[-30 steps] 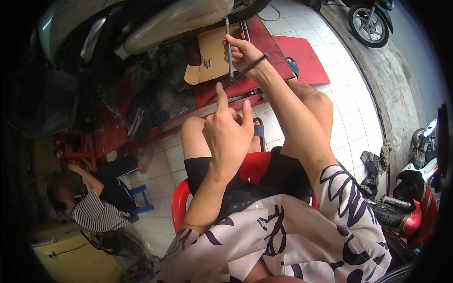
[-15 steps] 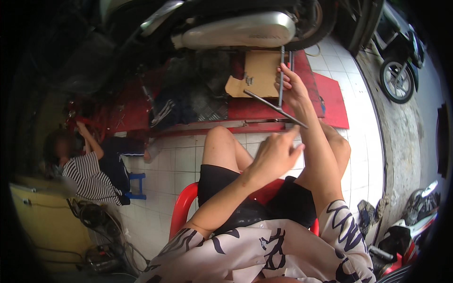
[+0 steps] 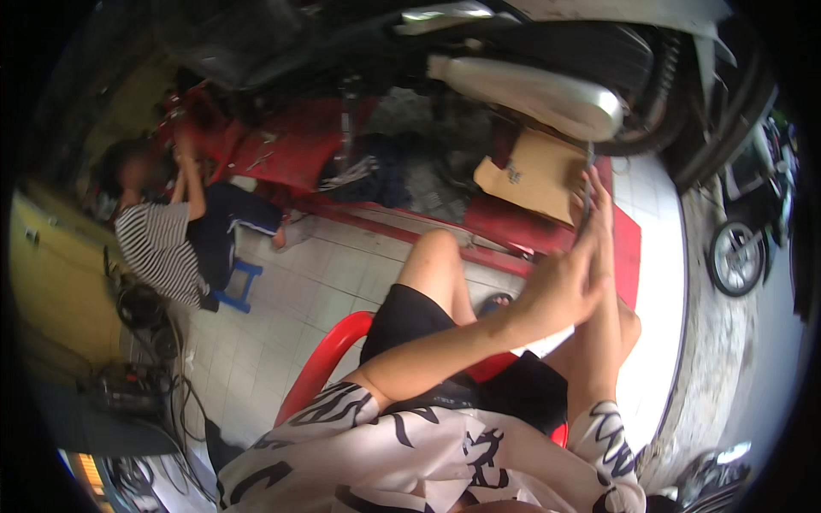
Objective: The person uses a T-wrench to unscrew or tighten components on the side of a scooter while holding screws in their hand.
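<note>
My right hand (image 3: 600,201) is closed around the shaft of a T-handle wrench (image 3: 590,156). The wrench's upper end reaches up to the silver exhaust cover (image 3: 547,96) of a raised motorbike. My left hand (image 3: 560,286) lies across the lower end of the wrench, overlapping my right wrist. It hides the wrench's crossbar, and its fingers are blurred, so I cannot make out their grip. Behind my hands a flattened cardboard box (image 3: 534,175) rests on the red lift platform (image 3: 505,221), with some small dark parts on it.
At the left a person in a striped shirt (image 3: 158,248) sits on a blue stool (image 3: 241,286), hands at a red frame. I sit on a red plastic chair (image 3: 321,368) on white tiles. Another motorbike (image 3: 740,256) stands outside at the right. Hoses and machines (image 3: 141,389) lie lower left.
The view has swung, shifting the scene. My left hand has moved up and right onto the wrench's lower end, hiding the crossbar that showed before. My right hand still holds the shaft.
</note>
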`<action>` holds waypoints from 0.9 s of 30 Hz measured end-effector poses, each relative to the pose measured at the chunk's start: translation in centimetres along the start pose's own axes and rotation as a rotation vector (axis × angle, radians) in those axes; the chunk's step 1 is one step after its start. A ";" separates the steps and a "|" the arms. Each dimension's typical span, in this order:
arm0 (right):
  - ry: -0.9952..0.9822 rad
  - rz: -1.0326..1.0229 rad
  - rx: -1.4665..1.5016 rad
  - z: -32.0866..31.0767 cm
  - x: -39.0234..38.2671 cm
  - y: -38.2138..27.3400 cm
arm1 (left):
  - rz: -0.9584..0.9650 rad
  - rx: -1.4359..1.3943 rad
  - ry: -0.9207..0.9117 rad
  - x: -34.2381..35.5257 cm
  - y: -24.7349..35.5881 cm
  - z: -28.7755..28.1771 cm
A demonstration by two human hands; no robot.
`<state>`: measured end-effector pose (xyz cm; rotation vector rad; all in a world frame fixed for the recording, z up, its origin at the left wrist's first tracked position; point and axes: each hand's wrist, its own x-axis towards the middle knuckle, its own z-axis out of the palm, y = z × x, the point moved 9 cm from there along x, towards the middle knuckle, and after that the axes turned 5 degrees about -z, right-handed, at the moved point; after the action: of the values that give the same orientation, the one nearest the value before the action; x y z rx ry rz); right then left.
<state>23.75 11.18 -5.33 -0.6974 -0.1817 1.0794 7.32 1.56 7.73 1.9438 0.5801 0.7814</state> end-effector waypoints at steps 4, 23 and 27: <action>-0.306 0.058 0.197 0.6 1.6 0.1 | -0.131 0.234 -0.079 -0.2 -4.7 0.9; -0.206 0.037 0.153 -0.2 1.1 -0.2 | -0.241 0.032 -0.024 -1.1 -5.9 1.3; -0.245 -0.032 0.203 0.1 0.7 -1.7 | -0.078 -0.013 -0.280 -0.4 -3.4 6.2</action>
<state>25.27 11.30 -4.39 -0.3779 -0.2881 1.1337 11.26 -0.72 2.34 1.9631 0.4757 0.4526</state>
